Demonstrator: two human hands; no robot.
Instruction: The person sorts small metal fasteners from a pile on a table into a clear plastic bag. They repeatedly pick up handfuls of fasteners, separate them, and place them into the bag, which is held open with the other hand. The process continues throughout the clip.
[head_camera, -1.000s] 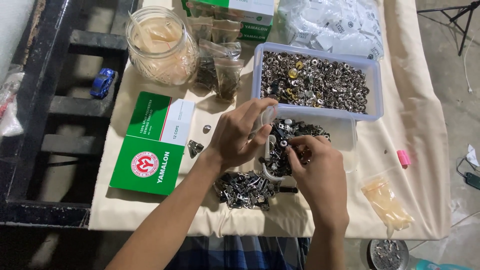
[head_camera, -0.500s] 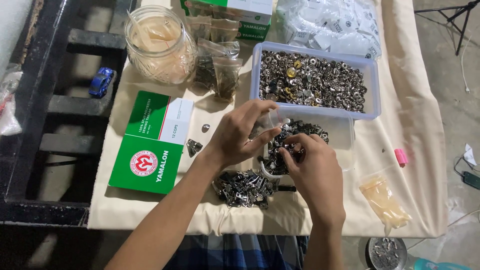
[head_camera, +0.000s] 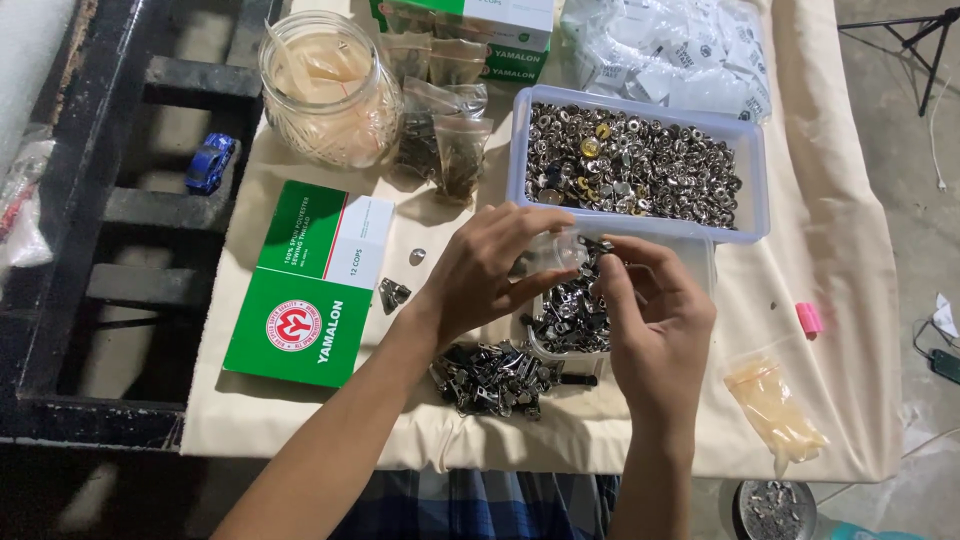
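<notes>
Two hands meet at the centre of the head view, over a cream cloth covering the worktop (head_camera: 850, 260). The left hand (head_camera: 487, 268) has its fingers closed around a small clear plastic bag (head_camera: 556, 250), gripping it from the 9 o'clock side, while the right hand (head_camera: 655, 320) comes in from 4 o'clock with thumb and fingertips pinched together at the bag's mouth; whether a piece sits between those fingertips cannot be told. Directly beneath the bag stands a clear shallow container (head_camera: 690, 262) of dark metal fittings, partly hidden by both hands. At 6 o'clock from the hands a loose heap of metal clips (head_camera: 492, 376) lies on the cloth. At 12 o'clock from the hands, touching the shallow container, sits a blue-rimmed tub (head_camera: 634, 166) full of silver snap buttons. At 9 o'clock lies a green and white box (head_camera: 312, 283), with two stray metal pieces between it and the left hand. A glass jar (head_camera: 325, 90) stands at 11 o'clock, small filled bags (head_camera: 448, 140) leaning just beside it. A bag of pale contents (head_camera: 778, 408) lies at 4 o'clock, and a pink bit (head_camera: 808, 318) at 3 o'clock. A blue toy car (head_camera: 209, 163) rests on the dark frame at far left.
</notes>
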